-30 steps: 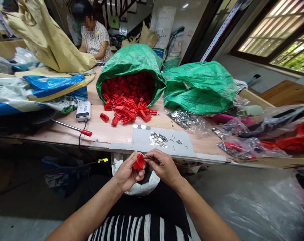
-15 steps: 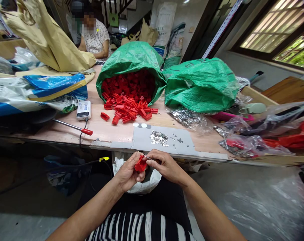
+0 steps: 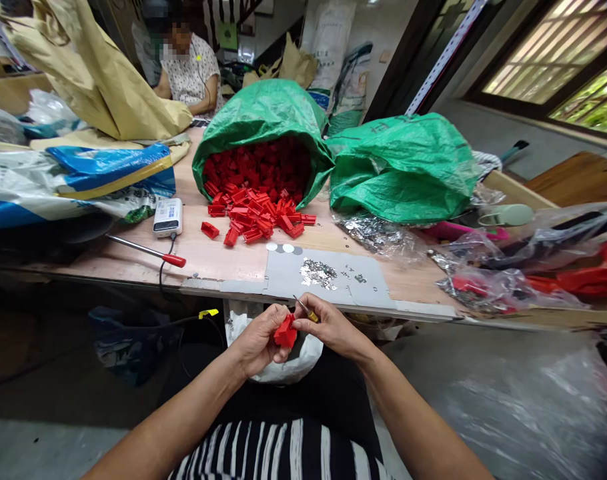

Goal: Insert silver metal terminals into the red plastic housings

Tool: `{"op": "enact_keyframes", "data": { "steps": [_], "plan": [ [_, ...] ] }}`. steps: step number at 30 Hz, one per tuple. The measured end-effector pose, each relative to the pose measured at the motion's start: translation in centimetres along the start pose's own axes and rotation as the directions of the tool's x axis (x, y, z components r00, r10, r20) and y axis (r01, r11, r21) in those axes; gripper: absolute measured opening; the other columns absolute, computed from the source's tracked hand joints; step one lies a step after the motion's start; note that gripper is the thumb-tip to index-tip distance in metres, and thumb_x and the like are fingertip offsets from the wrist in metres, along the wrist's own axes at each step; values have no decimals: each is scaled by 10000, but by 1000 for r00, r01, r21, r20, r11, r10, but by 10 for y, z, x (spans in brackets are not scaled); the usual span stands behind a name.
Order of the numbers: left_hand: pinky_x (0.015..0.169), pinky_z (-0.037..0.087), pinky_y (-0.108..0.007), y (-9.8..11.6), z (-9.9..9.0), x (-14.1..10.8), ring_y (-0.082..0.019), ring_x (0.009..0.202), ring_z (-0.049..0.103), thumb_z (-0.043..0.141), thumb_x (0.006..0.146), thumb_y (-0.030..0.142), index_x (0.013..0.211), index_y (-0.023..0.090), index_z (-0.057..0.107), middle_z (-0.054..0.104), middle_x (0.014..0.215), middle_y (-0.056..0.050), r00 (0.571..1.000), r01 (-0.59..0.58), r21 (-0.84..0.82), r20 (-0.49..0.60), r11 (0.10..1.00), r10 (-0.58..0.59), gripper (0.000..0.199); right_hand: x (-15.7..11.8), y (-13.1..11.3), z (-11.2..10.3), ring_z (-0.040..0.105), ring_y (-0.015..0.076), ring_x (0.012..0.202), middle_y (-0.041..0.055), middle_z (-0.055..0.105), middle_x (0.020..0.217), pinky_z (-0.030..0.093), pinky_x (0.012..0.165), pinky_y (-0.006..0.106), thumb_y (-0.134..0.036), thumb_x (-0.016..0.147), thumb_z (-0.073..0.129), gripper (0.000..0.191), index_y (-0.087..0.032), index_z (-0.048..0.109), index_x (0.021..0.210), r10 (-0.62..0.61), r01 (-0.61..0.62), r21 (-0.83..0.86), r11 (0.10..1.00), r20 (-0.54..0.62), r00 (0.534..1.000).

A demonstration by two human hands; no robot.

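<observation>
Counts by kind.
Includes two green sacks (image 3: pixel 263 107) (image 3: pixel 401 170), one white device (image 3: pixel 167 218), one red-handled rod (image 3: pixel 148 251), one yellow-handled tool (image 3: pixel 312 315), one held red piece (image 3: pixel 285 333), uncountable heaped red pieces (image 3: pixel 251 213).

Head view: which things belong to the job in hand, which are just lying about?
Job, judging by hands and layout:
red piece in left hand
yellow-handled tool in right hand
likely loose red pieces, small metal parts

Apparently lying about:
red-handled rod
white device
pale green cup

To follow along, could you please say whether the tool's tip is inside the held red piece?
Out: the tool slants upward, its tip visible above the red piece.
</observation>
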State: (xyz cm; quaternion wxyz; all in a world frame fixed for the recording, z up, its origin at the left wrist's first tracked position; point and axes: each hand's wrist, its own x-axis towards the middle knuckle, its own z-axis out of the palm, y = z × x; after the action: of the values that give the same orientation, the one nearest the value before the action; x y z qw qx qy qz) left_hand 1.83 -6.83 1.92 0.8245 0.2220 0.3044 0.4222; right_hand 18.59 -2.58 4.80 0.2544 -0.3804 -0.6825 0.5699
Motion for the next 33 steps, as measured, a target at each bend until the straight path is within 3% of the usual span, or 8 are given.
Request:
{"op": "enact_keyframes", "data": {
  "steps": [6,11,15,18,21,26,29,33],
  "plan": [
    [313,280,-156,-1,-5,6,-66,323,448,581,796,517,789,190,444,538,565,39,998,48,67,-41,997,-46,354,1,14,4,392,93,653,-46,442,731,354,597,214,-416,779,668,319,-188,445,775,42,-42,77,996,2,999],
    [447,421,-210,5,-1,2,-105,505,569,545,818,521,988,184,586,630,760,-31,963,-131,257,-197,957,185,379,-3,16,1,376,96,636,-48,441,710,326,589,224,-404,787,653,293,-188,456,784,53,-49,31,998,-158,986],
    [731,476,-262,7,2,-6,-173,835,598,764,671,266,1022,210,694,631,1055,-79,875,-387,454,-94,802,475,362,-6,21,1,379,100,645,-44,441,714,326,601,233,-414,780,653,293,-185,471,779,54,-48,31,998,-244,968],
    [893,430,-312,5,3,-10,-227,988,561,780,619,140,950,253,735,657,1011,-72,824,-435,623,-16,650,567,352,-7,23,6,381,94,633,-44,450,719,329,589,227,-430,769,664,307,-186,478,786,56,-44,54,998,-247,967],
    [917,413,-330,4,3,-10,-228,969,571,738,674,143,967,277,733,679,987,-68,796,-433,692,-7,578,605,323,-8,21,8,344,75,569,-52,445,712,293,520,208,-448,768,662,322,-191,479,835,110,-84,142,986,-191,975],
    [894,421,-320,4,2,-11,-234,951,584,750,646,112,941,264,742,687,979,-70,819,-429,649,-15,629,574,331,-13,13,6,256,51,491,-86,382,643,188,458,190,-472,762,663,384,-209,451,946,205,-191,334,923,-7,979],
    [884,426,-320,4,3,-12,-243,950,587,758,622,97,913,247,748,688,970,-77,833,-426,595,-35,681,552,327,-15,12,4,248,47,490,-88,377,637,182,456,185,-471,735,688,408,-210,453,944,221,-213,386,897,25,975],
    [865,436,-311,3,-1,-11,-233,931,601,756,630,108,915,246,745,694,958,-68,847,-422,609,2,672,531,316,-17,13,4,249,46,504,-78,392,669,175,456,182,-455,690,729,426,-211,463,916,220,-210,440,873,31,975]
  ]
}}
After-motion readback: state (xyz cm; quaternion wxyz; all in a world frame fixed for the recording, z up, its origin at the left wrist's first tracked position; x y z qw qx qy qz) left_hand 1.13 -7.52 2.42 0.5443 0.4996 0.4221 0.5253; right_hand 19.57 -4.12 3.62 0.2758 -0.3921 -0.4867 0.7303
